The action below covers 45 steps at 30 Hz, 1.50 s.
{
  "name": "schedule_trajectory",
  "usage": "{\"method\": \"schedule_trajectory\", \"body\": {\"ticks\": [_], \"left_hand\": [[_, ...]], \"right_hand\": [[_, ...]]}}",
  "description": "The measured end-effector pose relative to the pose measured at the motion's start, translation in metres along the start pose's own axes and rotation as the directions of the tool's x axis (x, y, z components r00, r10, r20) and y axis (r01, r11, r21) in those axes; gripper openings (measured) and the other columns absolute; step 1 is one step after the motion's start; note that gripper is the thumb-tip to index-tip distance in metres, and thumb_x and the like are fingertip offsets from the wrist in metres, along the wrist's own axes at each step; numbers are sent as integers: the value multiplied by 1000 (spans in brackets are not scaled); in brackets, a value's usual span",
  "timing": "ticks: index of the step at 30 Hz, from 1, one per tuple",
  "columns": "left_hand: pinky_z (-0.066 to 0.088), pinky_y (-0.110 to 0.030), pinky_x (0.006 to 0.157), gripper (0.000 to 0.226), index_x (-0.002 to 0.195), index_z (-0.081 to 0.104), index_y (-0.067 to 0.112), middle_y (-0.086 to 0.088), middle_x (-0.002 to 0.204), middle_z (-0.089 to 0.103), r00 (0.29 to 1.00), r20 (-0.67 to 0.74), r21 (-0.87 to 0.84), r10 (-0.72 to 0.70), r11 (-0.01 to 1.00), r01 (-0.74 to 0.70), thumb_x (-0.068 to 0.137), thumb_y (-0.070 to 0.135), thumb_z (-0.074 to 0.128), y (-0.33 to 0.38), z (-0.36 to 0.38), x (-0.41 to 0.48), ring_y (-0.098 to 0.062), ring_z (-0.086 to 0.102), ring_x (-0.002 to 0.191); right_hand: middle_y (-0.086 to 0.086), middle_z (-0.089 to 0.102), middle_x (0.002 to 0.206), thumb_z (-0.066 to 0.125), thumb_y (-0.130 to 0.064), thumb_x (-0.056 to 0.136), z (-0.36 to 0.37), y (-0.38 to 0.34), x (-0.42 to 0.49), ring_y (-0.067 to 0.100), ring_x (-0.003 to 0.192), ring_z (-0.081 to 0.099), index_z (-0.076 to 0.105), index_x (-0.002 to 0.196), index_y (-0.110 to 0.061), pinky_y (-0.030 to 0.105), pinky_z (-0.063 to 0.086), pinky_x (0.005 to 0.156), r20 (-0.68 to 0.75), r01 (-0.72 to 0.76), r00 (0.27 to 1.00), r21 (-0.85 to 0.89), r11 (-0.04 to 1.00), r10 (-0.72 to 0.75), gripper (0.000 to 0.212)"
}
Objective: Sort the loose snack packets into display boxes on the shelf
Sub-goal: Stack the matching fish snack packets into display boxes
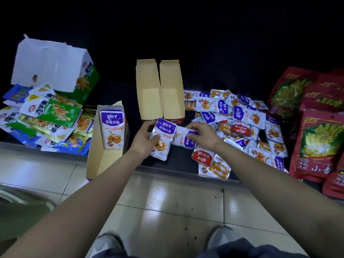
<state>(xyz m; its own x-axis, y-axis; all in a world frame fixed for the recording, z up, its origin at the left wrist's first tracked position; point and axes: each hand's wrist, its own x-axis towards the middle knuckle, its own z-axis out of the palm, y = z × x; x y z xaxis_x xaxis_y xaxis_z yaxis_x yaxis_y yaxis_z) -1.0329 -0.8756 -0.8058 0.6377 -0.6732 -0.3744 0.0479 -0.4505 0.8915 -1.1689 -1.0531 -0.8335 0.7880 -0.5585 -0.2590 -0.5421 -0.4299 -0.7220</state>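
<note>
My left hand (144, 139) pinches a small stack of purple-topped fish snack packets (163, 136) upright over the dark shelf. My right hand (202, 135) grips another purple packet (186, 139) lying sideways, touching the stack. To the left a tan display box (104, 155) leans over the shelf edge with purple packets (112, 127) stacked inside. Two empty tan display boxes (149, 90) (172, 90) stand just behind my hands. A heap of loose purple, orange and red small packets (240, 123) covers the shelf to the right.
At left lie green, blue and gold larger packets (46, 116) beside an opened white-and-green carton (54, 64). Big red pickle bags (316, 138) lie at far right. The grey shelf edge (167, 170) runs above the tiled floor (167, 211); my shoes show below.
</note>
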Motion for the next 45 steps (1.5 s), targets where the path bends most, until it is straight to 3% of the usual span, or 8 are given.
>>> {"method": "schedule_trajectory", "body": {"ticks": [7,13,18,25,30,34,39,45], "left_hand": [[55,-41,73,31,98,66,28,-7,110,69,990,-21,88,136,987,-134,97,2,49,0,-4,0,-27,62,83],[53,-32,73,33,100,68,22,-4,108,67,980,-125,140,154,981,-136,95,1,43,7,7,3,-22,66,89],[53,-24,71,9,93,68,17,-4,95,71,981,168,-30,95,995,-92,87,12,70,18,33,-3,-17,67,82],[56,-24,59,38,107,50,13,-15,98,68,962,265,-107,63,994,-36,81,1,75,14,42,-1,-11,67,72],[57,-26,66,34,112,54,26,-8,110,66,964,246,-173,97,983,-55,91,2,64,7,44,3,-14,67,89],[57,-25,67,19,101,64,22,-7,107,67,991,115,-185,72,982,-50,94,4,61,3,49,10,-16,66,87],[56,-26,68,19,107,65,16,-9,108,68,998,45,-190,36,981,-27,93,4,62,-3,54,18,-17,67,88],[58,-30,72,20,109,65,15,-9,109,68,999,19,-180,30,983,-26,92,4,64,-5,54,18,-21,68,95]], "right_hand": [[8,65,112,60,-8,95,-33,-9,-7,13,88,65,60,108,-12,19,54,70,-155,26,987,420,907,44,14],[-2,71,99,61,-10,94,-72,3,-26,12,87,69,69,108,-13,27,54,81,207,-93,978,361,928,17,17],[7,71,101,68,-11,88,-58,-12,-24,22,88,71,61,115,-14,37,58,78,244,-142,969,433,890,37,28],[5,67,93,72,-11,86,-32,-17,-19,17,88,68,56,110,-13,31,59,75,51,-84,996,513,855,67,29],[6,57,125,56,-5,94,-52,23,-4,19,111,56,56,125,-13,43,50,98,-373,-59,925,56,997,76,32],[8,41,150,59,-21,94,-55,51,1,30,137,36,42,145,-18,44,32,112,-146,-90,989,-448,889,27,54],[7,54,124,66,-23,85,-44,47,0,29,118,48,58,127,-16,43,39,99,-205,7,972,-455,891,-112,44],[2,27,157,66,-30,85,-52,29,21,26,142,24,35,148,-29,46,23,113,-1,-21,1000,-624,781,26,70]]}}
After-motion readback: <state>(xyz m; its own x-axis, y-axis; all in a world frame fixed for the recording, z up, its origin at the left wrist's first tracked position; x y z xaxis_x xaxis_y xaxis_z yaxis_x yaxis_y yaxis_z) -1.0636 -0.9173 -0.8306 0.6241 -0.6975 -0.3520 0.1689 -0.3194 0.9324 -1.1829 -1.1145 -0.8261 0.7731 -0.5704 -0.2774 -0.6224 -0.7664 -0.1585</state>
